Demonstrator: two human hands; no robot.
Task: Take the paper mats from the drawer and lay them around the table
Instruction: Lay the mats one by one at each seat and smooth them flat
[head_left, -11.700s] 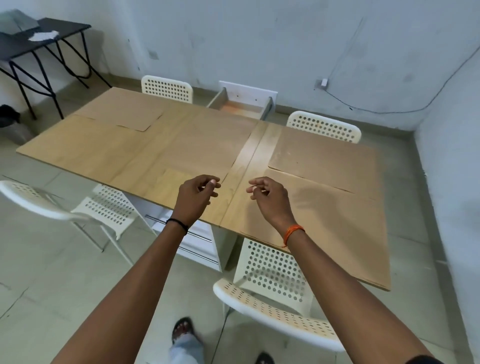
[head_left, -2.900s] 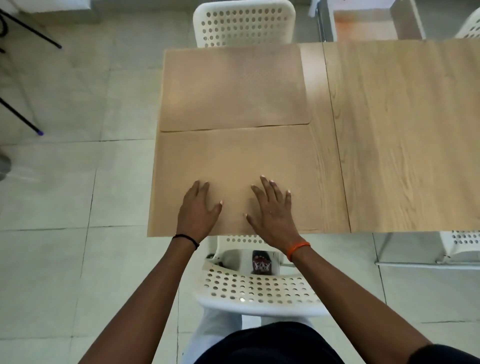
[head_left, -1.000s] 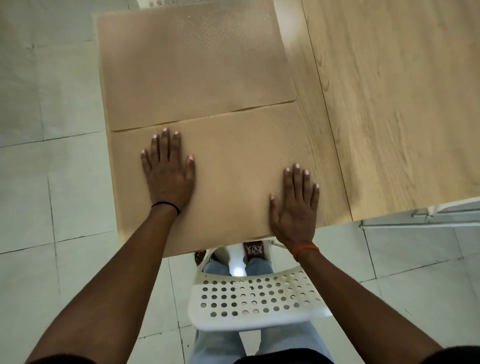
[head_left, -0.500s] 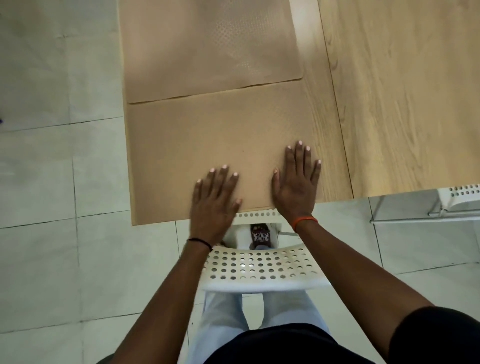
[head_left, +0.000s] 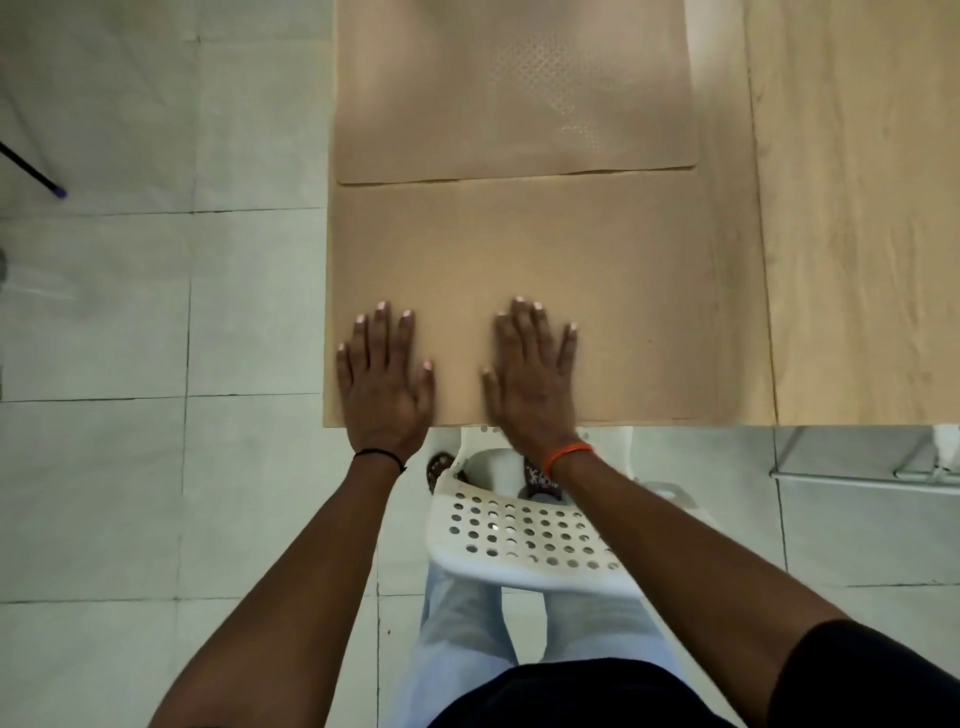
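We lay our left hand (head_left: 383, 384) and right hand (head_left: 532, 376) flat, fingers straight, on the near paper mat (head_left: 597, 291) at the table's (head_left: 857, 208) 6 o'clock edge (to smooth it). Another mat (head_left: 514, 88) lies at 12 o'clock, touching it.

left hand (head_left: 384, 384) slid leftward on near mat (head_left: 545, 270)

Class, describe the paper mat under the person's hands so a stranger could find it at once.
Start at the wooden table and go to its left end. Two brown paper mats lie there; the near mat reaches the table's front edge, with both hands flat on it.
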